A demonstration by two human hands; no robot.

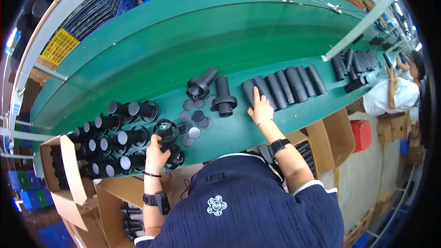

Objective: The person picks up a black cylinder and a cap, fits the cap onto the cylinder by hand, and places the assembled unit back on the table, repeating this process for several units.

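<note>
My left hand [157, 156] is closed around a black flanged part [175, 157] at the near edge of the green bench. Just beyond it another black flanged part [166, 131] stands with its hollow end facing up. My right hand [262, 110] lies over the near end of the leftmost black tube [248, 91] in a row, index finger stretched along it and thumb apart. Between my hands lie several loose dark discs [194, 132]. Two black tubes with flanges, one tilted [202, 84] and one straight [223, 96], rest beyond the discs.
Several flanged black parts [131, 137] fill the bench's left end, beside an open carton [69, 170]. More tubes [298, 84] line the right. Below the edge stands another carton [330, 140] near a red stool [360, 135]. A co-worker [395, 92] works at far right.
</note>
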